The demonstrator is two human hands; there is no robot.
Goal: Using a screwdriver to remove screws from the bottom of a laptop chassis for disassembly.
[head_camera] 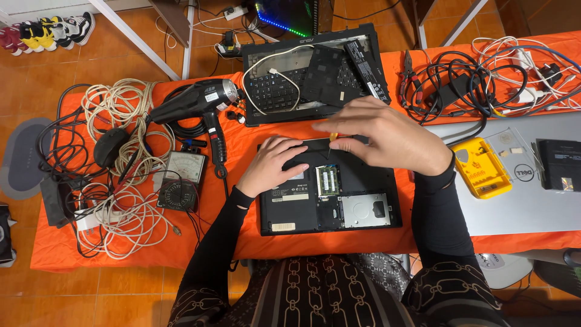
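Note:
A black laptop (363,209) lies bottom-up on the orange table cover, its base panel off, with a green memory module (328,180) and a silver hard drive bay (365,210) exposed. My left hand (270,165) rests flat on the laptop's upper left corner. My right hand (387,134) hovers over the laptop's far edge, fingers pinched on a small orange-handled screwdriver (333,136). The tool's tip is hidden under my fingers.
A dismantled laptop keyboard deck (284,91) lies behind. A black hair dryer (193,103), a multimeter (181,172) and tangled cables (121,157) lie left. A yellow screwdriver-bit case (481,166), a grey closed laptop (532,206) and more cables (478,79) lie right.

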